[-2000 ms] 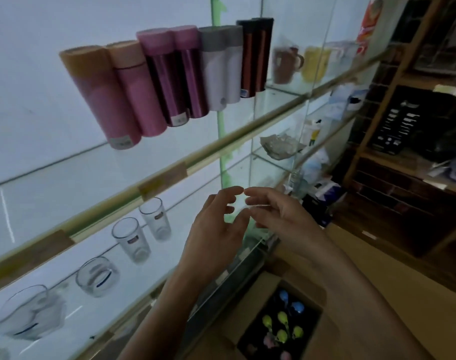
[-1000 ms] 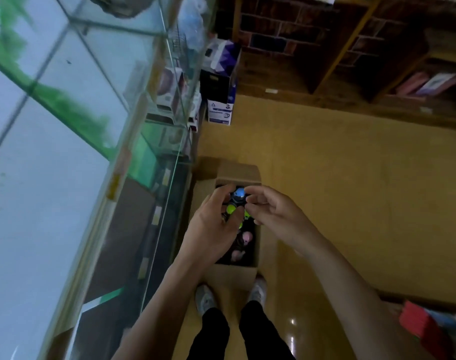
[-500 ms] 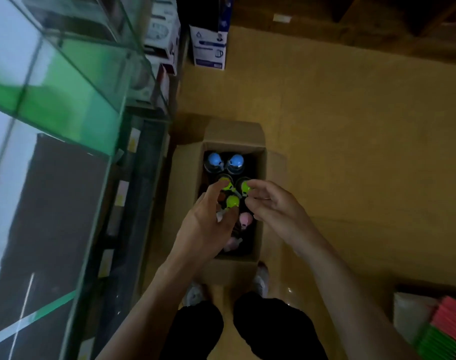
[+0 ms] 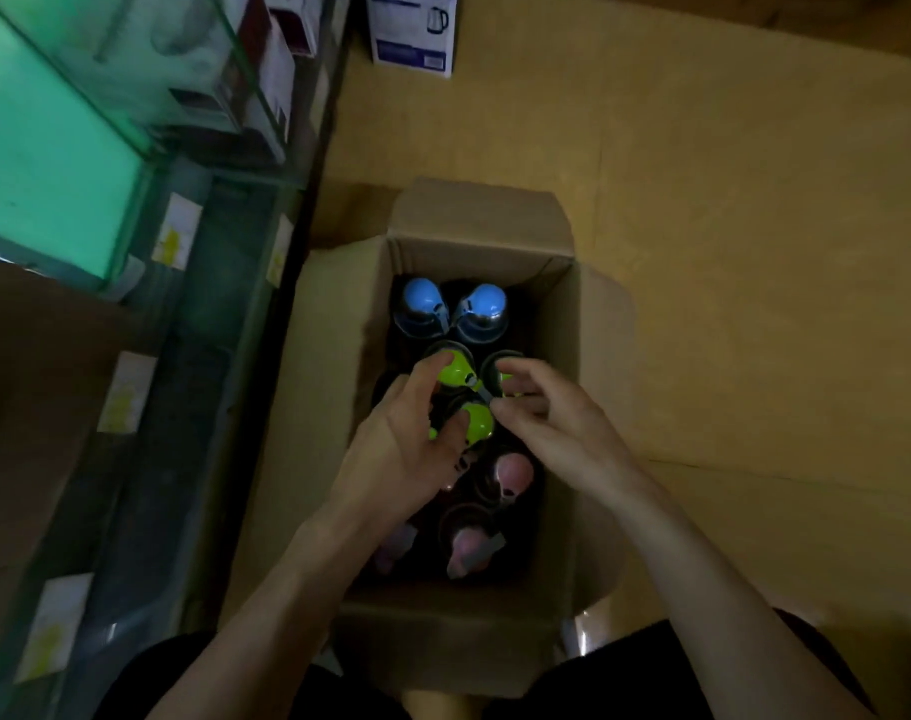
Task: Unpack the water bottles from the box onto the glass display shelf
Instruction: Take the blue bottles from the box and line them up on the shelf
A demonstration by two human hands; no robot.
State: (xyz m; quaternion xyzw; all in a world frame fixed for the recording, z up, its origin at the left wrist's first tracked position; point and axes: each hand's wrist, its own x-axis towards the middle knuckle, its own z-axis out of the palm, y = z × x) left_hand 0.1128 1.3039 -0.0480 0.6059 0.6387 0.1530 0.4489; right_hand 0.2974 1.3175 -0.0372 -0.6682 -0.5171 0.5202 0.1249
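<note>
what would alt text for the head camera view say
Seen from above, two hands, left and right, reach into an open cardboard box on the floor, closing around green-capped bottles. Blue-capped bottles stand at the far end, pink-capped ones nearer, and a glass shelf runs along the left.

The tan smooth floor carried an open brown cardboard box at centre and a white-and-blue kettle carton at twelve o'clock.
</note>
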